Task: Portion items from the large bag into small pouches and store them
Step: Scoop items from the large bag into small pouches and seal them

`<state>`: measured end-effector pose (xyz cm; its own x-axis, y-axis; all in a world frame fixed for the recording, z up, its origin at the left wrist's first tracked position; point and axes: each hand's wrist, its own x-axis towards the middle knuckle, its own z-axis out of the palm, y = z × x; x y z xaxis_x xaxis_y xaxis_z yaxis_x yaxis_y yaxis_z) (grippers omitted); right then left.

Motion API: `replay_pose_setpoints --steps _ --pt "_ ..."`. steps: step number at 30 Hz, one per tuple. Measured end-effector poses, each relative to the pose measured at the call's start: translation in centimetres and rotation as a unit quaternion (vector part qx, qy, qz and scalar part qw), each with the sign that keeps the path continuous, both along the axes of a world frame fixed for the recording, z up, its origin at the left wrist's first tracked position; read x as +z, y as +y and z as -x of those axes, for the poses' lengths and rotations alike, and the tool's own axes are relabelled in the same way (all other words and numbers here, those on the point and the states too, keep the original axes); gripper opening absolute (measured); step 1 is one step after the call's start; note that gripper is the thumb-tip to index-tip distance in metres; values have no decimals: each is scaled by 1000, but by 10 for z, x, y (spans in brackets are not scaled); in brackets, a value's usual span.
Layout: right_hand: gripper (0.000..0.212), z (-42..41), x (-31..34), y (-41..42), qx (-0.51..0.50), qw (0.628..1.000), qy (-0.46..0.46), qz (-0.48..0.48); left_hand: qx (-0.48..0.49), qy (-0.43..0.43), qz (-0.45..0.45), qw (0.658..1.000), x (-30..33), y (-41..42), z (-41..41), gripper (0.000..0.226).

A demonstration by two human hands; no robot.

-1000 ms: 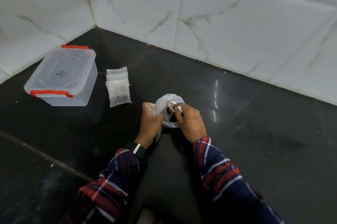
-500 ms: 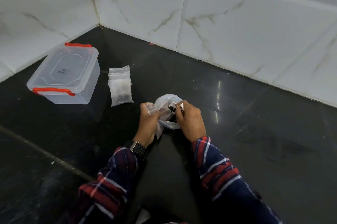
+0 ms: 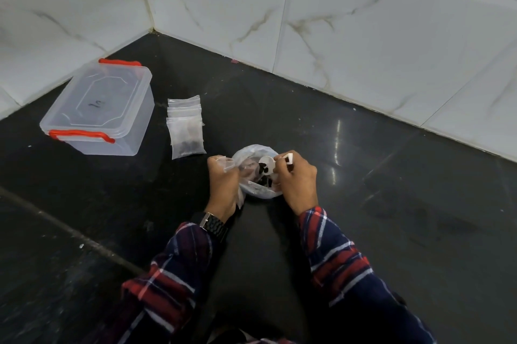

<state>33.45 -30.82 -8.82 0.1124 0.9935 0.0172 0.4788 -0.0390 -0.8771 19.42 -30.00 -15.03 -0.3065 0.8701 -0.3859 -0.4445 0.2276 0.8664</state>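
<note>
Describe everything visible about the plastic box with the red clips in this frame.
The plastic box is a clear, rectangular tub of see-through plastic with rounded corners. Its lid is on, with a red clip at the near end and another at the far end. A dark scribbled mark shows on the lid. It stands upright on the dark floor near the tiled corner, left of the stack of small pouches. Neither hand touches it.
</note>
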Motion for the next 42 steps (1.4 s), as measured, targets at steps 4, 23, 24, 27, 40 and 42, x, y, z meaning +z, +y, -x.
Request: replay_pose_setpoints --steps 4,23,24,27,40,42 --pt "21 -1 -2 4 -7 1000 -1 24 1 93 5 996 33 -8 -5 43" --pt "16 -12 8 3 -53 974 186 121 -38 110 4 993 35 -15 -8 36" --pt "16 -13 8 2 -39 982 150 105 -40 105 5 994 39 -16 -10 36" --pt "17 -15 6 3 11 998 32 48 -30 48 -7 998 37 -14 -12 42" --pt "15 -15 16 1 -26 983 166 73 1 259 4 966 38 -17 -12 30" --pt "16 -17 17 3 -17 988 141 59 -18 294 5 956 39 -17 -9 33"
